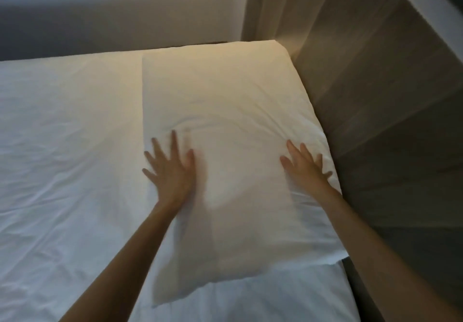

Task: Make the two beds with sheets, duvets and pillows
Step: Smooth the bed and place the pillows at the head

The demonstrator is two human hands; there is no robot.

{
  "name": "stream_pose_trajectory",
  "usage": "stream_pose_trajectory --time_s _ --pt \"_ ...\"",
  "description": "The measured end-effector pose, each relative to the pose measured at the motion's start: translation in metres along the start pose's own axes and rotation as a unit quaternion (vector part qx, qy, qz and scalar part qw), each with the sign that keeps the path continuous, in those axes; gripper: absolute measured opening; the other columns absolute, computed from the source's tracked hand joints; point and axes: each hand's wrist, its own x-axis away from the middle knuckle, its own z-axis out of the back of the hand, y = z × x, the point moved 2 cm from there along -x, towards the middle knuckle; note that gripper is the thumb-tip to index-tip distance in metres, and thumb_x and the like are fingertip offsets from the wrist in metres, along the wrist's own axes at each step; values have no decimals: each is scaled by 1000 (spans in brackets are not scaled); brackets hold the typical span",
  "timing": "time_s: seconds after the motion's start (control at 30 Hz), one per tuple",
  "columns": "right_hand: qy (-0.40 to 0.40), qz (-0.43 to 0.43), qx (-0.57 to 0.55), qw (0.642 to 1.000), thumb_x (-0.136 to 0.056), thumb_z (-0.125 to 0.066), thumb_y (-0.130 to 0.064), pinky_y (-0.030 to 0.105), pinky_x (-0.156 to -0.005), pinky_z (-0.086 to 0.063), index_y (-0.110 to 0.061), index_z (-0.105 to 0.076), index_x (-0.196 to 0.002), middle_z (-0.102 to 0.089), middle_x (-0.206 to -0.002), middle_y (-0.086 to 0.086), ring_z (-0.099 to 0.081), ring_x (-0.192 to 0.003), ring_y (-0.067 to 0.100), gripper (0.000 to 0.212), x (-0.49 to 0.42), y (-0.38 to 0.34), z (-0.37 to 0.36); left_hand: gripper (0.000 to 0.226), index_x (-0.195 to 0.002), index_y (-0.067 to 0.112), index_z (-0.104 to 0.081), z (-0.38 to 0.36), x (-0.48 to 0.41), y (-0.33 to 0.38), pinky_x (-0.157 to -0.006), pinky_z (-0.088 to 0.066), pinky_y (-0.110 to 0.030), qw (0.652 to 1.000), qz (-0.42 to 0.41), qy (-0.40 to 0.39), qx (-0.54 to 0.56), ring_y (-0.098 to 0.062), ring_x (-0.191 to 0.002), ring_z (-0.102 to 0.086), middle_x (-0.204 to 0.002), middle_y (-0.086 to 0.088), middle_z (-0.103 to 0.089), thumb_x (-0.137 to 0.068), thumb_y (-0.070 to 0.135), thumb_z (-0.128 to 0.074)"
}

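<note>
Left hand (172, 171): fingers spread, flat on the white pillow (238, 126), blurred.
Right hand (307, 167): fingers spread, pressing the pillow's right edge.
Bed sheet (62, 146): white; lower-right corner apparently cut off.

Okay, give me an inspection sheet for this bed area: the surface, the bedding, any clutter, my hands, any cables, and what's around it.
Surface: white sheet spread over the mattress, lightly wrinkled.
Job's things: one white pillow lies flat on the sheet, its long side against the wooden panel; creases near the hands. No duvet in view.
Clutter: nothing seen.
Hands: left hand rests flat on the pillow's left edge with fingers spread, slightly blurred; right hand rests flat near its right edge with fingers spread. Neither grips anything.
Cables: nothing seen.
Surroundings: wooden panel along the bed's right side; plain wall behind the far edge.
</note>
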Motion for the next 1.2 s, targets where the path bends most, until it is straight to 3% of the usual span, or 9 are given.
stream_pose_trajectory --time_s 0.17,0.4,0.53,0.63,0.73,0.83,1.0,1.1,1.2 --pt "52 216 137 965 -83 -12 -81 69 -107 10 -60 5 -145 20 -159 -20 22 -147 19 68 58 3 -22 68 -150 49 -2 -26 62 6 -102 13 -75 964 -203 8 -172 -47 -144 17 -162 11 9 -89 71 -23" --pt "-6 10 129 992 -73 -17 -91 75 -107 -9 -60 29 -136 36 -152 -17 26 -145 29 83 92 108 -70 80 -153 41 -12 -41 111 -92 -102 -13 -79 931 -243 -64 -265 -45 -146 5 -164 2 -1 -85 75 -37" --pt "-19 -3 31 999 -89 -49 -64 62 -114 -14 -47 1 -151 9 -163 -3 3 -149 34 81 99 89 -55 70 -148 33 -35 -26 130 -95 -100 -30 -69 934 -228 -86 -262 -48 -139 -26 -156 -5 -31 -86 63 -44" --pt "72 79 -3 994 -94 -55 -43 55 -116 -20 -38 -21 -152 -12 -163 2 -10 -149 31 67 105 59 -38 50 -135 26 -50 -5 127 -64 -97 -40 -54 957 -237 -27 -166 -43 -116 -51 -134 -9 -54 -88 43 -42" --pt "98 150 35 983 -98 -46 -48 59 -115 -3 -49 -13 -150 -2 -163 -6 5 -150 23 62 111 23 -34 49 -145 31 -41 -3 117 -27 -108 -25 -63 960 -236 21 -147 -44 -135 -34 -151 -8 -38 -96 39 -44" --pt "19 139 53 989 -93 -38 -64 70 -109 3 -59 2 -146 17 -160 -16 20 -147 22 67 115 17 -53 63 -152 44 -12 -32 119 -21 -105 1 -72 958 -201 -35 -201 -49 -145 2 -164 -2 -2 -96 59 -35" --pt "-24 101 134 986 -81 -11 -83 76 -104 3 -57 26 -140 40 -150 -19 35 -141 22 75 146 87 -98 78 -154 33 -19 -57 165 -78 -103 -10 -77 926 -242 -84 -277 -51 -144 -4 -163 -10 -10 -87 71 -32" --pt "-38 115 137 983 -92 -20 -71 72 -106 5 -59 11 -145 30 -154 -22 27 -144 15 62 163 116 -97 74 -150 30 -34 -50 190 -111 -109 -15 -71 903 -308 -105 -281 -47 -142 -22 -159 -10 -26 -87 68 -38" --pt "54 113 20 992 -101 -34 -50 59 -114 -11 -42 -49 -136 -34 -153 -15 -29 -144 14 39 160 100 -68 52 -125 26 -65 -30 188 -99 -102 -29 -60 923 -319 -61 -207 -38 -111 -54 -129 -4 -60 -92 58 -40"
